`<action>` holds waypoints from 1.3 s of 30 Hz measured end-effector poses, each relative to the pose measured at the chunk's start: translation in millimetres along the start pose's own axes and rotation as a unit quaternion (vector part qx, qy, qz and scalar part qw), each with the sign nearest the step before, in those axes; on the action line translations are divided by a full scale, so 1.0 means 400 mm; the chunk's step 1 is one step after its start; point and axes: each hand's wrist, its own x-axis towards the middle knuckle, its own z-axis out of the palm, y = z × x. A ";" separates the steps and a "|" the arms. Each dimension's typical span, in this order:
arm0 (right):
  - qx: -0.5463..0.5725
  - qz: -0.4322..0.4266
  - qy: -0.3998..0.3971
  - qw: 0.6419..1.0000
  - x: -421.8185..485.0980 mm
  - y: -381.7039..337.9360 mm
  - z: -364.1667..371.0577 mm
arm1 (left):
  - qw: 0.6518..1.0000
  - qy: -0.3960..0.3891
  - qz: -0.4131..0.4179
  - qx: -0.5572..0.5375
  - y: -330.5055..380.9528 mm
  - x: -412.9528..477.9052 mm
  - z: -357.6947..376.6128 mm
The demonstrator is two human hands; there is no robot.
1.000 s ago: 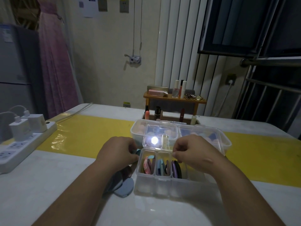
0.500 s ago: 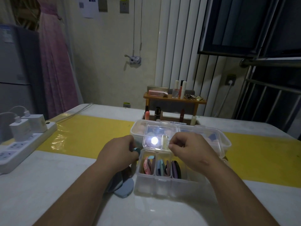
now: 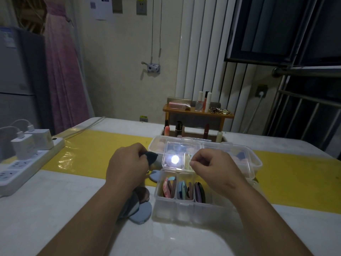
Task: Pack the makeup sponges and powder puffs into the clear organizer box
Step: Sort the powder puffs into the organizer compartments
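right at the fingertips, the left hand (image 3: 127,163) is curled closed around a dark teal sponge (image 3: 151,157), whose tip pokes out past the knuckles toward the clear box (image 3: 191,202). the right hand (image 3: 214,169) has its fingers bent in, thumb and forefinger pinched close over the box's back edge — whether they hold the flap or anything at all, i cannot tell, as the grip is turned away from the camera

just below the right hand the clear box stands open on the white table (image 3: 55,209), split into narrow slots. flat puffs stand on edge in them: pinkish red ones (image 3: 167,187) in the left slot, light blue ones (image 3: 181,188) in the middle, dark purple and black ones (image 3: 200,191) on the right. its clear lid (image 3: 177,156) is tipped up behind it and catches a bright glare

under the left wrist, loose on the table beside the box, lie a blue-grey puff (image 3: 141,212) and a brownish one (image 3: 144,194) — another blue-grey piece (image 3: 154,176) lies between the left hand and the box's corner

farther back a second clear box (image 3: 245,157) holds pale pink and blue pieces, sitting on a yellow strip (image 3: 295,180) across the table. beyond it a small wooden shelf (image 3: 198,113) carries bottles and tubes. at far left a white power strip (image 3: 27,161) holds two chargers
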 end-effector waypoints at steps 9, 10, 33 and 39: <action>0.032 0.000 -0.007 0.999 0.000 0.001 0.001 | 0.941 -0.011 -0.109 -0.322 0.021 -0.002 -0.009; 0.034 0.000 -0.014 0.999 0.000 -0.002 0.001 | 0.936 -0.015 -0.115 -0.331 0.023 -0.003 -0.010; 0.122 -0.002 -0.061 0.991 -0.004 -0.026 -0.006 | 0.932 -0.148 0.026 -0.330 0.045 -0.021 0.020; 0.161 0.000 0.017 0.987 -0.001 -0.013 -0.034 | 0.951 -0.156 0.008 -0.269 0.049 -0.023 0.020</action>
